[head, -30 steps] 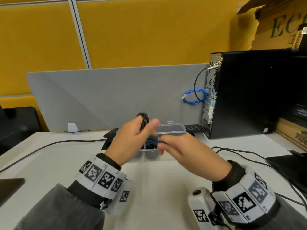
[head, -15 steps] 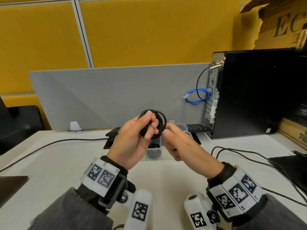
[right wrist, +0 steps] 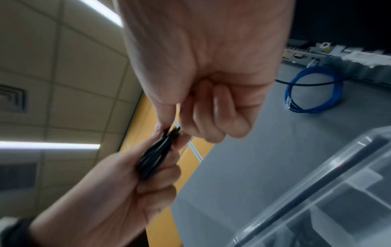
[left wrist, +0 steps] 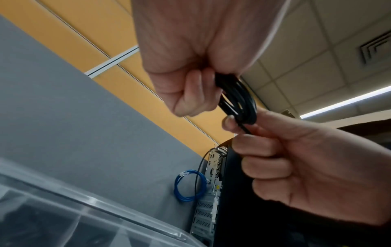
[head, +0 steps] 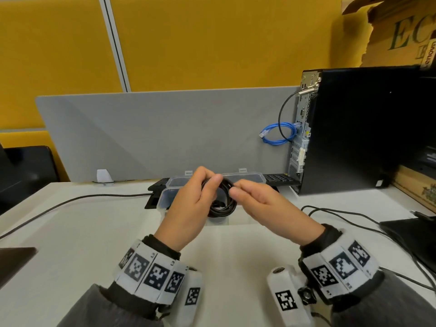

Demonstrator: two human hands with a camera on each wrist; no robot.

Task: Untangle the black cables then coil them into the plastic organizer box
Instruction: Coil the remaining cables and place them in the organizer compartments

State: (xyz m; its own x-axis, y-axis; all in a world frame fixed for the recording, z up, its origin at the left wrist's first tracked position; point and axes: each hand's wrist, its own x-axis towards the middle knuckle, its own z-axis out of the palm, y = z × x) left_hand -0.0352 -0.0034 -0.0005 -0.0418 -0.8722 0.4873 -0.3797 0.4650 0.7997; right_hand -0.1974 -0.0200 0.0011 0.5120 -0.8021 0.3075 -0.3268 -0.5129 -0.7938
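Head view shows both hands raised just above the desk, working one small black cable coil (head: 223, 200) directly over the clear plastic organizer box (head: 165, 197), whose hinged lid stands open behind it. The left hand (head: 188, 206) has thumb and fingers curled round the near side of the coil, clamping the stacked loops together. The right hand (head: 262, 204) pinches the cable's loose end between thumb and forefinger at the coil's upper right edge, its other fingers folded into the palm; the left wrist view shows that short tail running from the loops into the pinch.

The step in hand looks like finishing the last turn and tucking the tail. To do it well, the left hand should keep a firm squeeze on all the loops at one spot so none springs out, while the right lays the tail along the existing curve rather than across it, and matches the loop size already set. A tail forced against its natural twist will likely kink or pop the coil open once released. The coil should then go down flat into a free compartment, released only once it rests against the walls; something dark already lies in the box beneath the hands, though what it is cannot be told.

Behind, a blue network cable (head: 278, 135) hangs by a black computer tower (head: 365, 128).
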